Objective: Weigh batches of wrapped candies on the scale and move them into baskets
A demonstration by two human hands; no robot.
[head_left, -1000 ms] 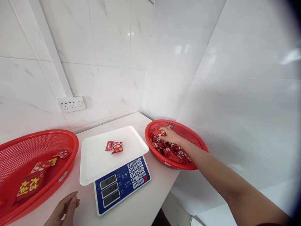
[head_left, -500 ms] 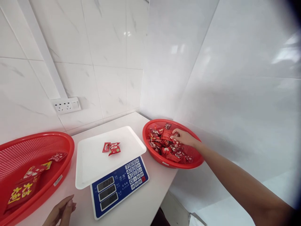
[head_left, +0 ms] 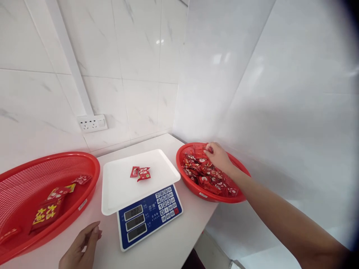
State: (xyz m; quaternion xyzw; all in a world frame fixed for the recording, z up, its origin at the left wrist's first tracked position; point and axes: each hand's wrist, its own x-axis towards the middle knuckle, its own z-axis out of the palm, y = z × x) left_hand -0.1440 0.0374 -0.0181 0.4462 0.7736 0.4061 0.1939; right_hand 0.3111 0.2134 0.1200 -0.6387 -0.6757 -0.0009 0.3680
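Picking stage: right hand (head_left: 220,157) is in the small red basket (head_left: 196,188), fingers pinched on a sweet packet (head_left: 199,147) at its far rim, while the left hand (head_left: 80,250) rests slack and empty on the counter (head_left: 174,239) — carrying to the scale tray (head_left: 120,190) would need a firm lift clear of the rim.

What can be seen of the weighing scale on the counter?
The weighing scale has a blue front panel with three displays, white number keys and one red key. Its white rectangular tray, plastic by its look, carries two small red packets near its middle. It stands on the white counter between the left red mesh basket and the right red basket; no hand touches it.
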